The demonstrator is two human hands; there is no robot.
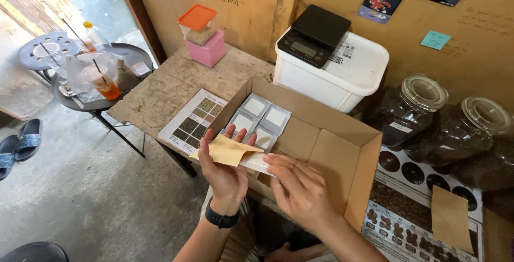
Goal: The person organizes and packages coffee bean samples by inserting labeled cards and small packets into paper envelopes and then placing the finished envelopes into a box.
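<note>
In the head view, the left hand (225, 168), a black band at its wrist, was raised palm-up over the near edge of an open cardboard box (342, 155), its fingers spread and a tan paper sheet (229, 151) lying across them, pinned lightly rather than clenched. The right hand (300, 187) lay at about four o'clock from the left, palm down, its fingertips pressing on a small silver-grey pouch (257, 163) that showed just under the tan sheet; whether it gripped the pouch or merely touched it could not be told. Inside the box, at twelve o'clock from the hands, more silver-grey pouches with white labels (261, 115) stood packed side by side. A printed card of grain swatches (194, 121) lay on the worn wooden table (160, 96) at ten o'clock of the box. Farther back, a pink tub topped by an orange-lidded container (202, 34) stood at eleven o'clock, and a black digital scale (313, 34) rested on a white plastic bin (342, 74) at one o'clock. Two glass jars of dark beans (444, 123) lay at three o'clock, with another tan sheet (451, 218) at four o'clock.
</note>
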